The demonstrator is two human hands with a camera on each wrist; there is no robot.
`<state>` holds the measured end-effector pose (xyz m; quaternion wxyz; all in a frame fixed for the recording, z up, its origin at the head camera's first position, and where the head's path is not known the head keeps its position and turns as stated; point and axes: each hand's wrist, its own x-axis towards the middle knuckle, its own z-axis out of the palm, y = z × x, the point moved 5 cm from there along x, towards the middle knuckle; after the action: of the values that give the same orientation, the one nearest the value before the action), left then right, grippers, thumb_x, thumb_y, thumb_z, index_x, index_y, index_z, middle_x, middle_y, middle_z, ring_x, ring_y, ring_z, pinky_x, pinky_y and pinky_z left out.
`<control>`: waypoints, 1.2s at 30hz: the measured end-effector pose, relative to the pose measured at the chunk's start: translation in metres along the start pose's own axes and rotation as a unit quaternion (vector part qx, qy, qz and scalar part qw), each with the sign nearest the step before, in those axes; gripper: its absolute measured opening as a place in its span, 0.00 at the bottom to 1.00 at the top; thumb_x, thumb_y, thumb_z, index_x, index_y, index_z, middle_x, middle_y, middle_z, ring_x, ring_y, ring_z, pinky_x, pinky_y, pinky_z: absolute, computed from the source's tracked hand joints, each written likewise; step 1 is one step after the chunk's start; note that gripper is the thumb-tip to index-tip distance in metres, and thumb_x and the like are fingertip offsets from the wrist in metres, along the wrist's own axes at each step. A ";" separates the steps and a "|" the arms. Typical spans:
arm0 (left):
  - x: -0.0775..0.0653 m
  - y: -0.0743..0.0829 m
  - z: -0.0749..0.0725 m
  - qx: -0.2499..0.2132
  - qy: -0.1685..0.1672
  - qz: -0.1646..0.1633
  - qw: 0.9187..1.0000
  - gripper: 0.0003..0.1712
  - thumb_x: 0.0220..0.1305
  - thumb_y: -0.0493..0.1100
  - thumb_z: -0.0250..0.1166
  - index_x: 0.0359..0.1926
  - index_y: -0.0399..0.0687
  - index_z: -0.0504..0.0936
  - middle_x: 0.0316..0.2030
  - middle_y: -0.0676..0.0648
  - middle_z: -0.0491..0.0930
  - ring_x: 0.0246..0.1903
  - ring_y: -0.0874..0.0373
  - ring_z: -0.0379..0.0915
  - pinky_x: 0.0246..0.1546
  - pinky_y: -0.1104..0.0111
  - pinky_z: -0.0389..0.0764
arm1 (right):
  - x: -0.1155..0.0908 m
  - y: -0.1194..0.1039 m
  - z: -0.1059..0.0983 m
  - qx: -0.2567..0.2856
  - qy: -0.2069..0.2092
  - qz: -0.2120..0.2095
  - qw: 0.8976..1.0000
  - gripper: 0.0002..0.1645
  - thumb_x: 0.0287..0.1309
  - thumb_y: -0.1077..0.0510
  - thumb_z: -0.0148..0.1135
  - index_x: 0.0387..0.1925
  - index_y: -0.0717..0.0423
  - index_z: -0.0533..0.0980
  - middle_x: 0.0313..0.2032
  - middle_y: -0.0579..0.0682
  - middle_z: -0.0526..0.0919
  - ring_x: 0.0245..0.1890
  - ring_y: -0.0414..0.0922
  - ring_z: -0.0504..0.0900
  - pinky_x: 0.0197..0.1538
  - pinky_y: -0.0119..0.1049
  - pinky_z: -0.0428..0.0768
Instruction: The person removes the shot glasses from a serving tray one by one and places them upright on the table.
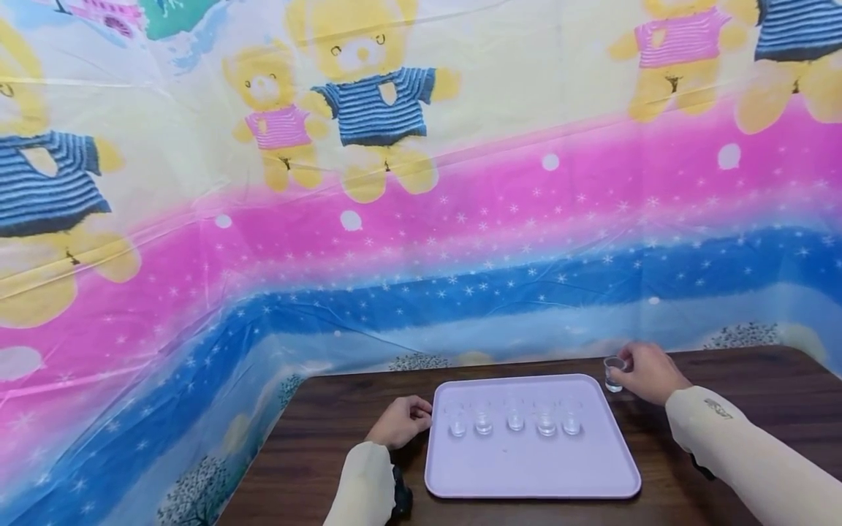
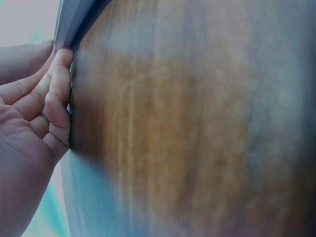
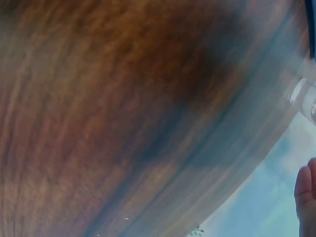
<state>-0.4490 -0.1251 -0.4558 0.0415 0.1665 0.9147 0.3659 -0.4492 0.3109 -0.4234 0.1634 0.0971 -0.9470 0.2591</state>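
On a dark brown wooden table (image 1: 342, 438) lies a pale lilac rectangular plastic tray (image 1: 526, 467) with rounded corners, and across its far half stand five small clear glass cups (image 1: 515, 418) in a row, upright and set a little apart from one another. The right hand (image 1: 647, 372) is off the tray's far right corner, its fingers curled round a sixth small clear glass cup (image 1: 614, 374), which stands upright just beside the tray's rim, low over the wood (whether its base touches the table cannot be told from the head view). The right wrist view is blurred: mostly wood grain, one fingertip (image 3: 306, 190) at the lower right edge, and a clear rounded shape at the right edge that may be the glass. The left hand (image 1: 401, 421) rests on the table at the tray's left edge, level with the row of cups; in the left wrist view the left hand (image 2: 29, 118) has its fingers (image 2: 58, 94) bent, with the tips pressed against the tray's thin lilac rim (image 2: 71, 19), gripping nothing else. Both arms wear cream sleeves. Behind the table hangs a glossy plastic sheet (image 1: 421, 219) printed with yellow teddy bears above pink and blue starred bands.
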 end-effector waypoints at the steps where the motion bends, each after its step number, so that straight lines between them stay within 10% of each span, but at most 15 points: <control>1: 0.000 0.000 0.000 0.000 0.000 0.001 1.000 0.11 0.62 0.37 0.62 0.45 0.38 0.79 0.33 0.49 0.77 0.34 0.56 0.72 0.41 0.58 0.74 | 0.000 0.001 0.001 -0.001 0.001 -0.001 1.000 0.23 0.53 0.55 0.65 0.42 0.72 0.74 0.31 0.56 0.77 0.30 0.50 0.76 0.33 0.49 0.76; 11: -0.001 0.000 0.000 -0.006 -0.003 -0.003 1.000 0.11 0.62 0.36 0.63 0.45 0.37 0.78 0.33 0.48 0.76 0.34 0.55 0.72 0.40 0.58 0.74 | -0.007 -0.019 0.001 -0.004 0.046 -0.041 0.998 0.25 0.59 0.55 0.59 0.52 0.68 0.71 0.45 0.64 0.75 0.50 0.62 0.66 0.46 0.59 0.69; 36: 0.002 -0.001 0.001 -0.008 -0.008 -0.012 1.000 0.11 0.62 0.36 0.63 0.45 0.38 0.78 0.33 0.48 0.76 0.34 0.55 0.72 0.40 0.58 0.75 | -0.034 -0.081 0.017 0.013 -0.018 -0.134 0.991 0.17 0.50 0.53 0.70 0.42 0.52 0.77 0.38 0.43 0.74 0.39 0.44 0.72 0.42 0.44 0.73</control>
<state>-0.4506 -0.1247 -0.4577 0.0541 0.1583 0.9133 0.3714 -0.3998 0.2368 -0.4123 0.1786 0.2303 -0.9246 0.2453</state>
